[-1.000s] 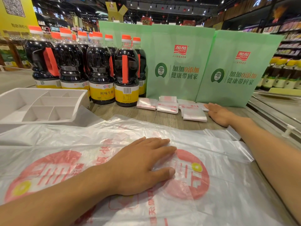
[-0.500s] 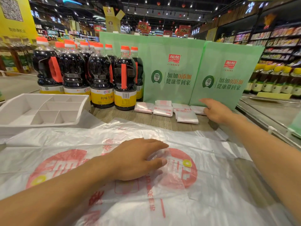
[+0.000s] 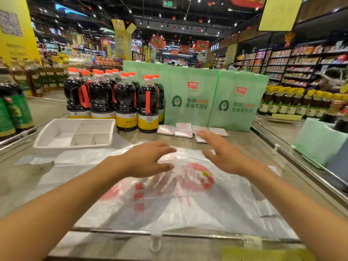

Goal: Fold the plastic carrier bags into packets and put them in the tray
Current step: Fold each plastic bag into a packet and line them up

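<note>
Carrier bag [image 3: 169, 204] lies flat, translucent white, red-printed, perhaps folded over once.

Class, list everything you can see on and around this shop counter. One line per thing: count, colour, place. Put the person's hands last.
carrier bag: one, translucent white with red print, spread flat on the near counter
folded packets: at least four, white and red, in a row at the foot of the green bags
tray: one, white, divided, far left of the counter
soy sauce bottles: about nine, dark with orange caps, behind the tray
green bags: two, pale green, upright at the back
yellow-capped bottles: a row, far right
counter: one, wood-look
left hand: fingers relaxed, over the bag
right hand: fingers spread, blurred, over the bag's far edge
</note>
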`<state>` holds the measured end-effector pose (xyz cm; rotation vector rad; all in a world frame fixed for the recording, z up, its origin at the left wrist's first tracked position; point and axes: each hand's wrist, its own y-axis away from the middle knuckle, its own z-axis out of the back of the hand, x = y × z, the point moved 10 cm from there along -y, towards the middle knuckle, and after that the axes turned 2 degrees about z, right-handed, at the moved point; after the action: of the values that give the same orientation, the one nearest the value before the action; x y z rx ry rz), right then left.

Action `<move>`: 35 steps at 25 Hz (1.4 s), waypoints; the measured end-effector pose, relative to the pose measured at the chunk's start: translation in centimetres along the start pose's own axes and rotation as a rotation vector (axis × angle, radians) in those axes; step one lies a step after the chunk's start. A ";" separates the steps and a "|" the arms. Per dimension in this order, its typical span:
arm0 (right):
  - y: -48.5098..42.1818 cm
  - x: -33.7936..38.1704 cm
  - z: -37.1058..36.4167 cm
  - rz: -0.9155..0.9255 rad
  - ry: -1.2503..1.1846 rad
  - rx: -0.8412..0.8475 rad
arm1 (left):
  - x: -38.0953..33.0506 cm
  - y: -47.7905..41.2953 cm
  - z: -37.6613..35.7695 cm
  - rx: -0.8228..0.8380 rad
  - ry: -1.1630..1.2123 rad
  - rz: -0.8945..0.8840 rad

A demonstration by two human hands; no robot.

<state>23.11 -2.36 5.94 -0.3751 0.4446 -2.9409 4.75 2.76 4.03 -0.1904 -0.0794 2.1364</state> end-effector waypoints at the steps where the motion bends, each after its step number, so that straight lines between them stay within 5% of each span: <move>1: 0.8 1.9 -0.7 0.022 -0.015 0.034 | 0.6 1.3 0.0 0.035 0.015 0.022; 9: 3.9 11.0 -8.8 0.124 -0.077 0.379 | 4.1 9.9 -4.8 0.287 0.065 0.140; 16: 5.4 8.5 -11.6 0.011 0.103 0.625 | 4.6 8.3 -6.7 0.382 -0.004 0.174; 26: 11.1 -2.7 -6.8 -0.275 0.080 0.599 | 3.1 3.3 -7.9 0.348 0.019 0.125; 35: 11.6 -3.1 -6.1 -0.247 0.002 0.475 | 1.0 4.1 -8.2 0.289 0.070 -0.044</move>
<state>25.64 -11.14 -3.96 -0.3845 -0.3245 -3.1432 2.18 1.19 -4.66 -0.0924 0.2627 2.0679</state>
